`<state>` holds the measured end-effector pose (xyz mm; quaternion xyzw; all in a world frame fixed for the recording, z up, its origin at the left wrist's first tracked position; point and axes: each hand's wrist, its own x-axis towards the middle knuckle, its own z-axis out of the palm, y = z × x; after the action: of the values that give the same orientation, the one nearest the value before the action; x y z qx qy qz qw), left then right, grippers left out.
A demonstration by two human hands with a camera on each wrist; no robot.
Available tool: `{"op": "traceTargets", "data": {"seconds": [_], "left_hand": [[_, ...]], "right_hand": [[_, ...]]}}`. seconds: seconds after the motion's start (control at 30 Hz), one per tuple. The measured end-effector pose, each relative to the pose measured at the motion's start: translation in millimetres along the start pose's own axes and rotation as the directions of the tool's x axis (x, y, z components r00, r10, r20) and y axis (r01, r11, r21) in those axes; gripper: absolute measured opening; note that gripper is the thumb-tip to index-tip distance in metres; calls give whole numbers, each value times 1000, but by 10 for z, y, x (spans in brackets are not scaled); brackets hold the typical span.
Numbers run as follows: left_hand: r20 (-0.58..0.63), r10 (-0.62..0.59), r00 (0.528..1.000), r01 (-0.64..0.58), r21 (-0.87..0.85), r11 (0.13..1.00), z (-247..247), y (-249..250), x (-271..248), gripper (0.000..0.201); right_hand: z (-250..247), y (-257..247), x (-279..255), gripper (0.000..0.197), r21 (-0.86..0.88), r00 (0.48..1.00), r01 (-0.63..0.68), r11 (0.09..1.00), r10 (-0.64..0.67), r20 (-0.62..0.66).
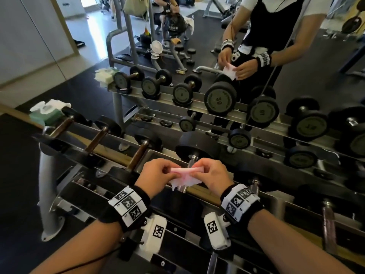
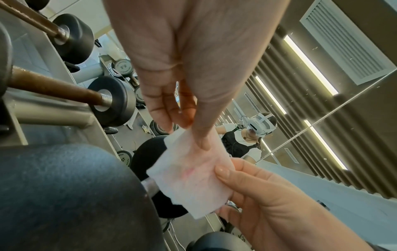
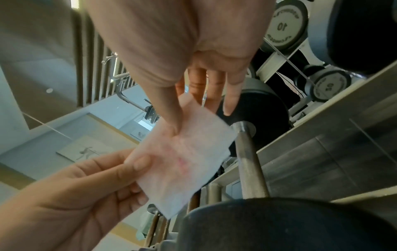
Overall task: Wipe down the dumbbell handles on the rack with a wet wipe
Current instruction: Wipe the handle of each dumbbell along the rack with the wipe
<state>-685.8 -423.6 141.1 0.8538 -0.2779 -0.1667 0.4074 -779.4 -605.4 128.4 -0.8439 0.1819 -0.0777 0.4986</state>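
A white wet wipe (image 1: 185,176) with pink stains is stretched between both my hands, just above the steel handle (image 1: 192,158) of a black dumbbell (image 1: 195,146) on the rack's top shelf. My left hand (image 1: 167,173) pinches the wipe's left edge and my right hand (image 1: 197,171) pinches its right edge. In the left wrist view, the left thumb and finger clamp the wipe (image 2: 189,178) from above. The right wrist view has the wipe (image 3: 187,161) beside the handle (image 3: 249,161), not touching it. Brown, rusty handles (image 1: 138,155) lie to the left.
A green wipe pack (image 1: 47,114) sits at the rack's left end. Behind the rack (image 1: 110,153) a mirror repeats the dumbbells and a person. More dumbbells (image 1: 327,220) lie to the right, and a lower shelf runs under my wrists.
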Motion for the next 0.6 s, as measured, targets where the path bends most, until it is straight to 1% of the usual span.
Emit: {"op": "traceTargets", "data": {"seconds": [0.07,0.1,0.17,0.23,0.27,0.3,0.37,0.43,0.47,0.53,0.6], "left_hand": [[-9,14,1000,-14,29,999,-17,-25,18,11],[-10,15,1000,-14,17,1000,-22,-46,27,9],[3,-5,1000,5,-57,998,-21,-97,46,7],[23,-35,999,37,-134,990,7,-146,61,5],[28,-47,999,51,-154,987,29,-174,68,4],[28,-56,998,60,-161,985,54,-202,70,3],[25,-79,997,82,-171,982,93,-272,67,4],[17,-123,992,124,-203,971,100,-369,54,12],[13,-148,989,148,-212,966,91,-424,36,13],[26,-194,981,195,-198,960,66,-529,-13,14],[69,-232,970,240,-166,956,54,-608,-69,17]], "right_hand": [[-26,-6,23,13,-34,1000,25,999,-25,-5],[-36,2,35,11,-12,999,38,999,-38,6],[-51,25,58,7,133,996,30,991,-41,80],[-37,48,84,9,302,982,-46,952,-13,188],[-20,64,100,12,316,974,-72,946,-1,225],[-1,85,120,14,270,969,-81,959,12,246],[24,134,163,15,115,959,-85,990,50,278],[2,179,209,9,6,955,-98,995,92,282],[-29,201,244,12,-35,960,-88,995,94,265],[-111,204,335,28,-145,979,-9,989,38,199],[-183,141,428,32,-210,985,85,974,-50,164]]}}
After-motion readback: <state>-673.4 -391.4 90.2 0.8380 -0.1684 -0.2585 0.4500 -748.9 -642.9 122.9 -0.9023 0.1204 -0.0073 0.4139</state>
